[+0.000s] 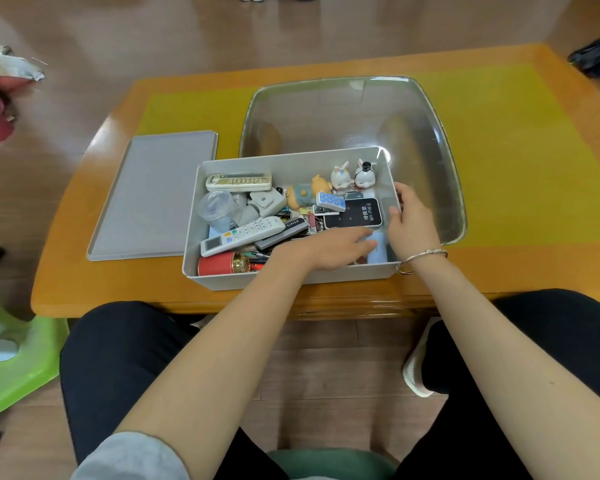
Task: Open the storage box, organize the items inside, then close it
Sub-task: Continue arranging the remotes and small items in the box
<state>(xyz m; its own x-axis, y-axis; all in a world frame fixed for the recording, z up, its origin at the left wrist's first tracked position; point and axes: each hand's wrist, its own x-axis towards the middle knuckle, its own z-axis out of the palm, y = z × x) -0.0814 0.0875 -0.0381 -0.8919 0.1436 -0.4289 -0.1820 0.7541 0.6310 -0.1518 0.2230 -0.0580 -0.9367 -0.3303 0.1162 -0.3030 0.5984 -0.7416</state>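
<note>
Storage box [293,277]: head view, the only one. Grey, open-topped, sits on the near middle of the orange table [101,282], just in front of a large clear tub [444,140].
Lid [153,195]: already off, lies flat on the table, touching or nearly touching the box's left wall.
Left hand [329,249]: reaches into the near right part of the box, fingers stretched out fairly flat over the clutter; nothing visibly held, though what lies under the palm is hidden.
Right hand [411,223]: at the right wall, thumb side toward the black Wi-Fi device [354,213], fingers loosely curled by the rim. Cannot tell whether it grips the wall or only rests there.
Contents: two remotes, white [243,235] and cream [238,181]; clear cup [217,206]; red tin [219,265]; rabbit figurines [352,176] at the far wall; small electronics and pens between.
Handling, box: looks like stiff, smooth plastic, likely moderate weight when loaded; best steadied by the rims of opposite walls.
Handling, items: figurines look glazed and breakable, lift by the body; remotes light and rigid, take across the width; cup thin, easily crushed.
Stage: opening done, sorting under way, closing not yet done.
</note>
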